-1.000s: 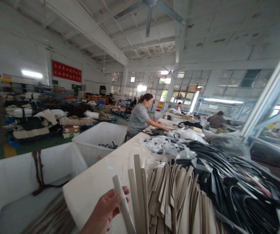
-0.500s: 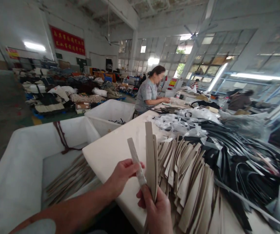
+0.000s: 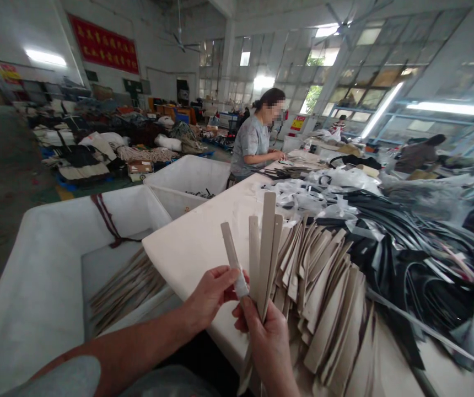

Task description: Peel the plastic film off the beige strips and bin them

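Note:
Several flat beige strips stand upright in my right hand, which is closed around their lower part. One strip leans left, apart from the others, with a whitish, shiny wrapping round its lower end. My left hand pinches this leaning strip between thumb and fingers, and my right thumb presses at its bottom. Just right of my hands, a fanned pile of similar beige strips lies on the pale table.
A large white bin holding loose strips stands left of the table, with another white bin behind. Black strips and clear plastic cover the table's right side. A co-worker stands at its far left edge.
The strips in my right hand have spread apart, so another one shows separately. My left hand still pinches the wrapped strip. The whole view has shifted slightly.

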Tool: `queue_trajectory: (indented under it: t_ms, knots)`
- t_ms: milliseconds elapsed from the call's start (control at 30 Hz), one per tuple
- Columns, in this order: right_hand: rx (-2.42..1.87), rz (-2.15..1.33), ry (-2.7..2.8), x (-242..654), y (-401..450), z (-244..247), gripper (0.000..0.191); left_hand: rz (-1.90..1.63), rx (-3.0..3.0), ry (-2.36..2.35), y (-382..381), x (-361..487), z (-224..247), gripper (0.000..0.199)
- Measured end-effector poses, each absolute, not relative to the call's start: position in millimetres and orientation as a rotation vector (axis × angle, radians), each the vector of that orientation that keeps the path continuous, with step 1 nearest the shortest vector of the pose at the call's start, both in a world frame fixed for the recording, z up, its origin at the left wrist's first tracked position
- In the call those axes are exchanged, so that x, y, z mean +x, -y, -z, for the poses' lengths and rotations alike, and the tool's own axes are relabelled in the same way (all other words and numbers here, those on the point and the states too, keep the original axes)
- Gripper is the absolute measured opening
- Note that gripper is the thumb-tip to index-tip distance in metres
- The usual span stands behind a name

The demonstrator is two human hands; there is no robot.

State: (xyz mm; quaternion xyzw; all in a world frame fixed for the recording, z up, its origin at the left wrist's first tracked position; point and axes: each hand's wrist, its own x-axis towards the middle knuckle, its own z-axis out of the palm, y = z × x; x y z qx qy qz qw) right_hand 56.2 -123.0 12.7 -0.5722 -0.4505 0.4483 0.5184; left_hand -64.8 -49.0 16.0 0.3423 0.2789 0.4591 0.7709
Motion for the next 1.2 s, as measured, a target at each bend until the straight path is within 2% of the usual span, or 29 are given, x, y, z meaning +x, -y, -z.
queue_trajectory:
  t_ms: [133, 200, 300, 433, 600, 733, 867, 933, 1067, 1133, 1200]
  knots:
    - [-1.406, -1.087, 1.103, 51.9, 123.5, -19.1, 0.045, -1.171, 0.713, -0.583, 37.7, -75.2, -30.7, 0.044]
    - [-1.408, -1.105, 1.137, 50.4, 123.6, -21.9, 0.046, -1.270, 0.680, -0.591, 26.0, -81.5, -41.7, 0.042]
    - [-1.397, -1.118, 1.142, 48.8, 121.8, -22.2, 0.045, -1.180, 0.691, -0.617, 29.7, -82.7, -39.7, 0.035]
    - [-1.343, -1.187, 1.102, 44.5, 116.6, -17.9, 0.038, -1.052, 0.711, -0.564, 65.6, -75.0, -17.6, 0.041]
    - [-1.252, -1.278, 1.035, 38.3, 109.4, -16.5, 0.041, -1.128, 0.781, -0.562, 76.9, -83.3, -15.5, 0.043]
    - [-1.341, -1.259, 1.129, 32.4, 104.9, -10.9, 0.037, -1.282, 0.783, -0.590, 71.2, -96.3, -15.9, 0.040]
    - [-1.352, -1.211, 1.231, 20.6, 97.0, -9.4, 0.039, -1.230, 0.809, -0.566, 68.4, -111.7, -16.6, 0.036]
    - [-1.342, -1.186, 1.215, 17.4, 92.2, -14.6, 0.035, -1.340, 0.781, -0.593, 55.4, -137.5, -27.6, 0.035]
    - [-1.373, -1.097, 1.024, 32.6, 92.4, -29.9, 0.035, -1.844, 0.812, -0.884, 2.2, -240.6, -57.0, 0.027]
    - [-1.434, -1.073, 0.915, 51.7, 100.7, -34.2, 0.040, -2.016, 0.951, -1.133, -24.7, -298.9, -58.3, 0.026]
    - [-1.504, -1.067, 0.870, 75.1, 113.8, -33.1, 0.048, -1.978, 1.070, -1.592, -43.3, -343.9, -43.7, 0.028]
